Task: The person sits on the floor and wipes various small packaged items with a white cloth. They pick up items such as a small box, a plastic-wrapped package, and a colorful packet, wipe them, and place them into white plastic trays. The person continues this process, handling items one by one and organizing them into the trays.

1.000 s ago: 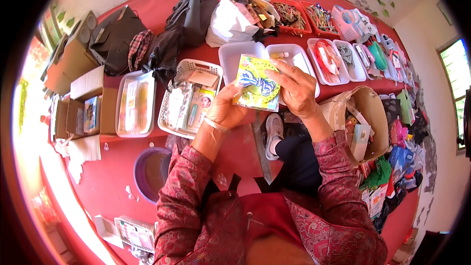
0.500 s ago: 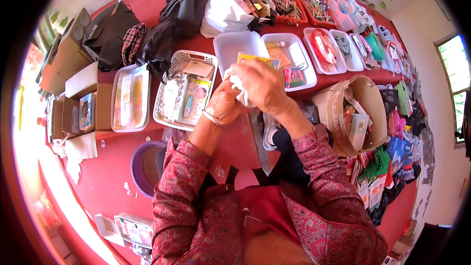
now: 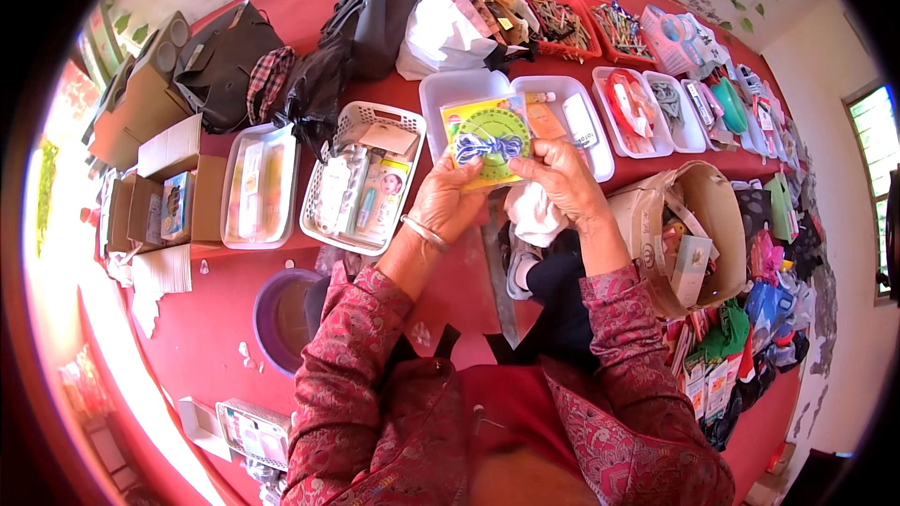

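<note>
Holding a flat yellow-and-green cardboard packet (image 3: 485,141) wound with a bundle of blue cord, the person keeps it up between both hands, above the white plastic tray (image 3: 448,94) that lies just beyond the fingers. The left hand (image 3: 448,203) grips the packet's lower left edge, thumb on the face and fingers curled behind it. The right hand (image 3: 561,178) pinches its right edge, with the fingers (image 3: 530,167) pressed together on the card. Neither hand is spread; both are closed on the same item.

This looks like the sorting step, with one item raised for a look before it is placed. Left of the fingers stands a white lattice plastic basket (image 3: 361,178) full of small packaged goods, and further left a clear shallow tray (image 3: 258,186). To the right of the fingers sits a second white tray (image 3: 567,122) with boxed items, and below them on the right an open brown paper bag (image 3: 698,234). All of it rests on the red floor covering (image 3: 206,319). Setting the packet down would probably call for one hand to let go while the other lowers it flat into a container with room.
</note>
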A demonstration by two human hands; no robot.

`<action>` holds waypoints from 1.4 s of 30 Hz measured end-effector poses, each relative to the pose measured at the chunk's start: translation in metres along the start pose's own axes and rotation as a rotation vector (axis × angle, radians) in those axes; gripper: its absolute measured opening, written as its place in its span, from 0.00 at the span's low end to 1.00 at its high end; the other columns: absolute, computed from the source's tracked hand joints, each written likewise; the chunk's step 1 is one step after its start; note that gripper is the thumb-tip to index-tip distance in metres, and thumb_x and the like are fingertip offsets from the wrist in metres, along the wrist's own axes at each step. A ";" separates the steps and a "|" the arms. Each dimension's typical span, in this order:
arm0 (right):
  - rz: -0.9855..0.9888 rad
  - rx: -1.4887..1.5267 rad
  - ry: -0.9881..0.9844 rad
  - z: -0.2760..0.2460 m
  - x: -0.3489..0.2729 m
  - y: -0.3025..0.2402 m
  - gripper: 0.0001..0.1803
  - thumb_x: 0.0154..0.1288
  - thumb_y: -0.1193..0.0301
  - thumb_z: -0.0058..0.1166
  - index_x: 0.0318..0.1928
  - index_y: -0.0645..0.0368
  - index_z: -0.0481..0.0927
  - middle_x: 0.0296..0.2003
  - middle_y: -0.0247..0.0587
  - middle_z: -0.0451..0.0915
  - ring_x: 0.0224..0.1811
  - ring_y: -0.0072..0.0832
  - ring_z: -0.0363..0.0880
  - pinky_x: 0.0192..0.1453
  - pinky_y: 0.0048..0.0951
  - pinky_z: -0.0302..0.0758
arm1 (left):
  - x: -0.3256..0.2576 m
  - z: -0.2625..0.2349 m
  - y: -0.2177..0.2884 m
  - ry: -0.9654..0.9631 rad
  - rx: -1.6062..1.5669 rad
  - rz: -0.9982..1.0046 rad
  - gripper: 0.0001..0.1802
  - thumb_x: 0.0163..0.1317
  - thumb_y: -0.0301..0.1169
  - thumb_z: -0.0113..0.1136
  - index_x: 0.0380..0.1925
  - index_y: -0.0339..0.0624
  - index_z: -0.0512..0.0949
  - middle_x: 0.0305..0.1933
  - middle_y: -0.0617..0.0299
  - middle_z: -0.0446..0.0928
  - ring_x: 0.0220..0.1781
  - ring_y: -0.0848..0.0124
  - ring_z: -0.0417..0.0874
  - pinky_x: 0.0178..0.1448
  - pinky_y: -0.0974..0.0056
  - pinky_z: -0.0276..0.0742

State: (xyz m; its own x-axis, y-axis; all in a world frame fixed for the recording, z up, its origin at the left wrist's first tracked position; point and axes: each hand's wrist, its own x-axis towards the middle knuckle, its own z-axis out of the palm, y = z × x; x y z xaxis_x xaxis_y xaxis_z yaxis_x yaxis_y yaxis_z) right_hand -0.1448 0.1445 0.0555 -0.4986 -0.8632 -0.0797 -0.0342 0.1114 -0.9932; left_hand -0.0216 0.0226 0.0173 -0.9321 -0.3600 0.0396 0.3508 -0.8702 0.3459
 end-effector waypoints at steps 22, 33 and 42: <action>-0.762 -0.867 0.494 0.043 0.000 -0.005 0.11 0.50 0.79 0.53 0.36 0.57 0.75 0.31 0.41 0.76 0.29 0.38 0.77 0.31 0.32 0.73 | -0.012 -0.002 -0.003 0.139 -0.275 -0.160 0.19 0.66 0.38 0.39 0.51 0.36 0.65 0.51 0.52 0.71 0.53 0.58 0.72 0.62 0.50 0.63; -0.522 -0.474 0.523 0.020 0.001 -0.027 0.07 0.60 0.71 0.52 0.34 0.63 0.76 0.21 0.35 0.75 0.24 0.20 0.73 0.28 0.21 0.69 | -0.018 -0.013 -0.006 0.268 0.146 -0.190 0.17 0.64 0.29 0.43 0.52 0.37 0.65 0.46 0.53 0.73 0.48 0.61 0.76 0.54 0.56 0.72; -0.589 -0.724 0.405 0.057 0.008 -0.009 0.06 0.59 0.76 0.49 0.38 0.58 0.75 0.31 0.44 0.77 0.32 0.39 0.77 0.34 0.32 0.73 | -0.037 0.003 0.010 -0.074 0.612 -0.358 0.16 0.56 0.23 0.49 0.47 0.37 0.71 0.45 0.60 0.76 0.48 0.71 0.75 0.54 0.65 0.69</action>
State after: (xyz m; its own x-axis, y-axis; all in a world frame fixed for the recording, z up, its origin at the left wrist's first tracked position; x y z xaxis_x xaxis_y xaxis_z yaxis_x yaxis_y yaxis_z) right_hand -0.0989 0.1083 0.0585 -0.4844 -0.6602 0.5741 -0.8183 0.1099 -0.5641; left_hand 0.0157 0.0279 0.0227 -0.9919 -0.0445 -0.1189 -0.0715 -0.5782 0.8128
